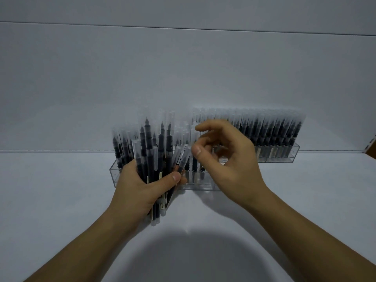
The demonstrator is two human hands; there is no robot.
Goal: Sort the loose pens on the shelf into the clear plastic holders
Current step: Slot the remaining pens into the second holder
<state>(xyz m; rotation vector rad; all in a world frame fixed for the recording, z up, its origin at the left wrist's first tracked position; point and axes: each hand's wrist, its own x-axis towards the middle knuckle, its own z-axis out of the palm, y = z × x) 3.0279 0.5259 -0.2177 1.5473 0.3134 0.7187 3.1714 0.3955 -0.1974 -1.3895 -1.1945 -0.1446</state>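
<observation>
pens [149, 157] are gripped bunched in the left hand [140, 190], one to be pinched out singly by the empty, half-curled right hand [230, 159].

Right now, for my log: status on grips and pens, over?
Left grip holds pen bundle. Right grip open, thumb by one cap. Near holder part filled, far holder packed. Nothing blocking.

Left grip [140, 189] clenched round pens [150, 153]; right grip [231, 157] raised, fingers [212, 126] loosely curled.
</observation>
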